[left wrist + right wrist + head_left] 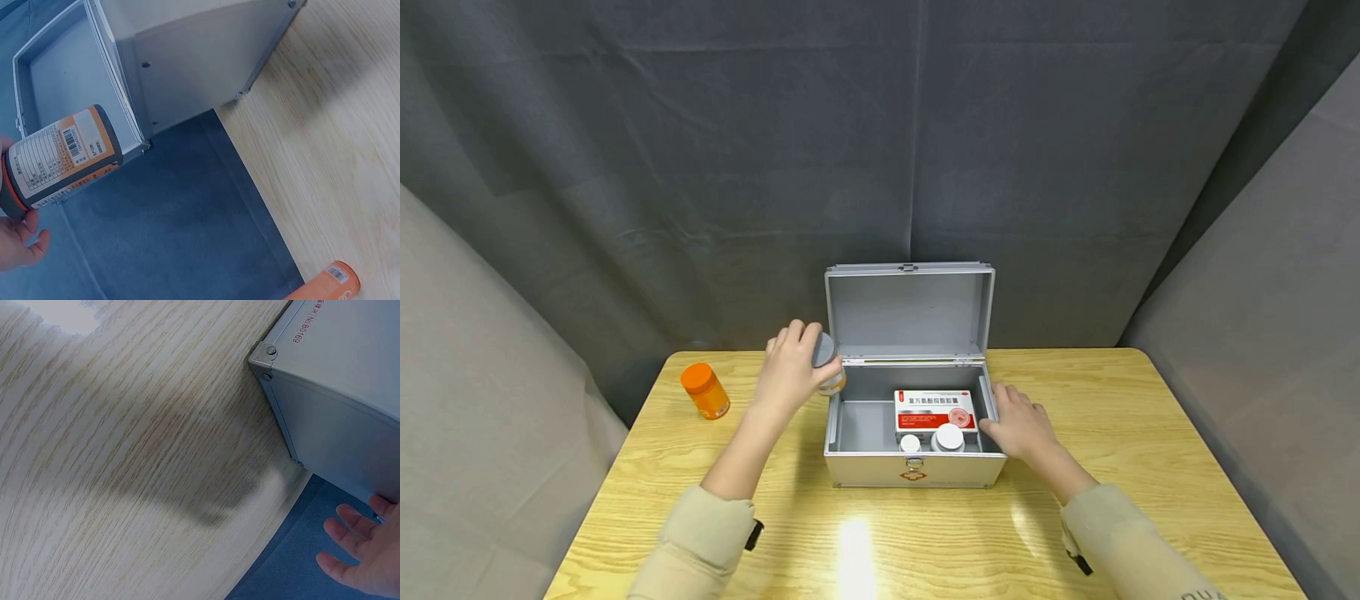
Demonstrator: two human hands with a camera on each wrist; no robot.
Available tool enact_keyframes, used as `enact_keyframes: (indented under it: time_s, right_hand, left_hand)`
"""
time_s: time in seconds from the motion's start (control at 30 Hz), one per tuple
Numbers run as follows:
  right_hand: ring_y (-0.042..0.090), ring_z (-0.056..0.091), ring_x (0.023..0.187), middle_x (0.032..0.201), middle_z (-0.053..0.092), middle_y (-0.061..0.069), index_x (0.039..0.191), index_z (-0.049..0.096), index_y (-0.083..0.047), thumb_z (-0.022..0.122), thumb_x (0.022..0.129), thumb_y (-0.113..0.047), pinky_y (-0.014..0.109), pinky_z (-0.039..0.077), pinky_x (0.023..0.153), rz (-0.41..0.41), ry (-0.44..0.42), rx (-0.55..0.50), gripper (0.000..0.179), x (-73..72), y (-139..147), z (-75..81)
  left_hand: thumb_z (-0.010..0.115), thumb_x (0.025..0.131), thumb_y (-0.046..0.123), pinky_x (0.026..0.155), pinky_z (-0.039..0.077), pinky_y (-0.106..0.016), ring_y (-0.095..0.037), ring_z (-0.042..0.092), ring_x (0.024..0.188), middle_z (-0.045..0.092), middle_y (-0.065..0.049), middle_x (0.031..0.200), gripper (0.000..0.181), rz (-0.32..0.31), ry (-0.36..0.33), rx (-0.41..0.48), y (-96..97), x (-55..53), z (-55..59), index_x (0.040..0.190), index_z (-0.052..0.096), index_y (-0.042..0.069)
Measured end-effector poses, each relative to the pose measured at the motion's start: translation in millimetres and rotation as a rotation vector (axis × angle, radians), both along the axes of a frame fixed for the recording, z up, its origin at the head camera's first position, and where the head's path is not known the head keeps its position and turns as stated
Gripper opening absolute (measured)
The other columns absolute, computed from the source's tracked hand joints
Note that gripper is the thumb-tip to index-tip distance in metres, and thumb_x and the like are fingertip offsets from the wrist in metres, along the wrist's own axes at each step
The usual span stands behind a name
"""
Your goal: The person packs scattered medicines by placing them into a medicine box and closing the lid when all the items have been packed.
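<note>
My left hand (pixel 788 371) grips a bottle (pixel 823 350) by its grey lid end, just left of the case's hinge line. In the left wrist view the bottle (pixel 65 156) shows a white and orange printed label with a barcode. A silver first-aid case (pixel 917 471) stands with its lid raised. Inside lie a white and red medicine box (pixel 934 411), a small white-capped bottle (pixel 910 444) and a larger white bottle (pixel 949 437). My right hand (pixel 1021 423) rests against the case's right side, fingers loosely extended, thumb at the rim.
An orange bottle (pixel 706 391) stands toward the left of the wooden table (pixel 1090 417); its end also shows low in the left wrist view. A dark grey curtain (pixel 737 167) hangs behind the table, and lighter cloth (pixel 1285 292) borders the sides.
</note>
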State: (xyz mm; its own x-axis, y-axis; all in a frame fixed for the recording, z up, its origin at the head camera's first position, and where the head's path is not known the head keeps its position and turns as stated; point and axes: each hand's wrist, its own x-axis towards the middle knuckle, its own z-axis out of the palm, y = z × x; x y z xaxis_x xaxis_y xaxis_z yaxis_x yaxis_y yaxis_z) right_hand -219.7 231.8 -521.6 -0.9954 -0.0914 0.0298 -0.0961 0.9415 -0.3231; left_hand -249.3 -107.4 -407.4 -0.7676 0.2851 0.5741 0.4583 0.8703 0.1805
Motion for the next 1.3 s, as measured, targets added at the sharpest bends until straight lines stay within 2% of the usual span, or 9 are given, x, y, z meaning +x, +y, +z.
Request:
enact_keyframes:
  time_s: [0.37,0.53,1.07,1.3]
  right_hand:
    - [0.046,0.037,0.120,0.133,0.038,0.028,0.137,0.028,0.003,0.054,0.083,-0.033,0.064,0.028,0.092,-0.008,0.002,-0.008,0.070,0.4,0.5,-0.7]
    - [0.046,0.037,0.119,0.133,0.038,0.028,0.136,0.028,0.003,0.054,0.083,-0.032,0.065,0.028,0.092,-0.006,0.002,-0.012,0.069,0.3,0.2,-0.4]
    - [0.046,0.036,0.121,0.135,0.036,0.028,0.138,0.026,0.002,0.053,0.084,-0.033,0.064,0.027,0.093,-0.003,-0.005,-0.014,0.069,-0.2,0.5,-1.1]
    - [0.047,0.036,0.120,0.134,0.037,0.029,0.137,0.026,0.003,0.054,0.084,-0.033,0.064,0.027,0.093,-0.002,-0.005,-0.013,0.070,0.2,0.2,-0.3]
  left_hand:
    - [0.067,0.073,0.035,0.073,0.042,-0.042,-0.026,0.051,0.081,0.052,-0.010,0.092,0.047,-0.079,0.006,-0.025,21.4,-4.6,-7.3,0.107,0.058,0.004]
    - [0.066,0.075,0.037,0.071,0.041,-0.039,-0.024,0.051,0.081,0.050,-0.007,0.091,0.046,-0.107,-0.007,-0.065,32.5,-5.8,-12.3,0.107,0.057,0.006]
    - [0.064,0.079,0.043,0.072,0.041,-0.034,-0.022,0.052,0.087,0.051,-0.006,0.095,0.050,-0.108,-0.167,-0.186,49.9,-16.2,-40.0,0.114,0.054,0.008]
    - [0.064,0.079,0.046,0.077,0.043,-0.036,-0.025,0.053,0.093,0.052,-0.006,0.098,0.051,-0.093,-0.211,-0.238,54.5,-22.6,-54.1,0.113,0.054,0.009]
